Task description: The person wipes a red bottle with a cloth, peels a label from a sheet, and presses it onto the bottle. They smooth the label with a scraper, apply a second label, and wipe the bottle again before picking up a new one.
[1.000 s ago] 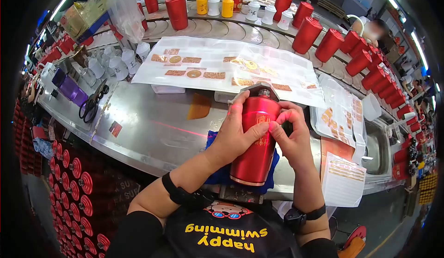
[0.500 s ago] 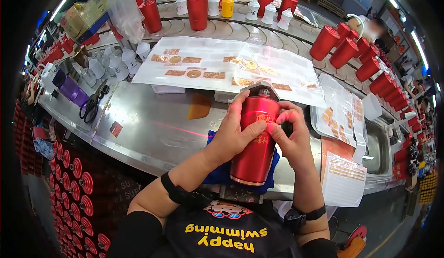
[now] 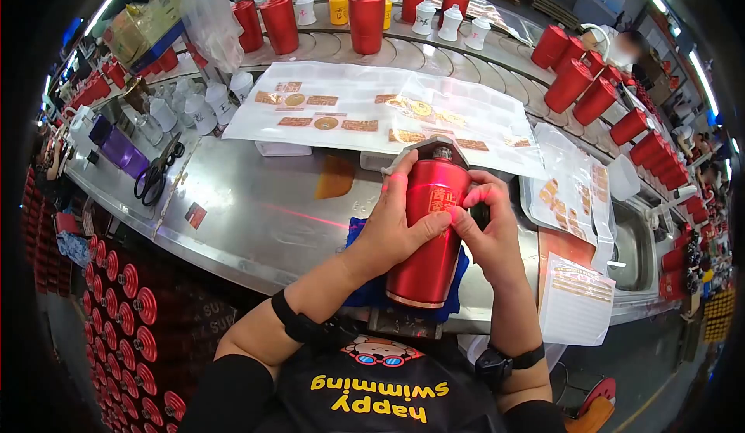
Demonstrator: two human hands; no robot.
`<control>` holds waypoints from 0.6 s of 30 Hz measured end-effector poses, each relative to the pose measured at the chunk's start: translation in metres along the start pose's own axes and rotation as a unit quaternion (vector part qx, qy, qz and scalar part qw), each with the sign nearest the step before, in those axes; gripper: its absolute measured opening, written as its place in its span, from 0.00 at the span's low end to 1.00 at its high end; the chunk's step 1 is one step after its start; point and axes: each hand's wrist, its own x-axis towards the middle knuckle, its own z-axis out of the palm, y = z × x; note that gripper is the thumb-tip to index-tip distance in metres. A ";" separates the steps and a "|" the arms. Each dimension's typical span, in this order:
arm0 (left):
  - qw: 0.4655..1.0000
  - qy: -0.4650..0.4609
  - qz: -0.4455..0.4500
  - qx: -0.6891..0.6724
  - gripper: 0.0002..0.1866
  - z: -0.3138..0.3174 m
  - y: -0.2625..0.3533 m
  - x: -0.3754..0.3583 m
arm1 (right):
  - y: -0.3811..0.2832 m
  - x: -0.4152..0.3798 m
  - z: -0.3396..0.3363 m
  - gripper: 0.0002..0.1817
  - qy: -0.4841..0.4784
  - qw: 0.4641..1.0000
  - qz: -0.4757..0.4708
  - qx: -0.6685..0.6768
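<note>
A red metallic bottle (image 3: 431,266) with gold characters on its front leans in front of me, its neck end against a dark metal bracket (image 3: 454,152). Wrapped around its left side is my left hand (image 3: 388,227), the thumb pressing on the front near the characters. My right hand (image 3: 497,235) grips the right side, fingers curled and thumb tip close to the other thumb. Both thumbs partly cover the lower characters. Beneath the bottle lies a blue cloth (image 3: 462,282). A red laser line crosses the bottle and hands.
Sheets of gold stickers (image 3: 326,122) lie beyond the bottle, with another sheet (image 3: 565,192) at right. Black scissors (image 3: 159,173) and a purple bottle (image 3: 120,147) are at left. Behind, a curved conveyor (image 3: 318,45) carries red bottles. A sink (image 3: 635,258) is at right.
More gold characters show on the bottle's front as my thumbs sit slightly lower on it. The near row of red bottles on the conveyor has moved to the right.
</note>
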 end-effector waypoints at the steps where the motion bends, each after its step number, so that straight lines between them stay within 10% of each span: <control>1: 1.000 -0.001 0.001 0.004 0.53 0.000 0.001 -0.001 | -0.001 0.000 -0.001 0.15 -0.002 1.000 0.002 -0.001; 18: 0.991 0.035 -0.045 -0.123 0.41 0.002 -0.016 0.015 | 0.005 0.010 0.007 0.13 0.020 0.994 0.083 0.063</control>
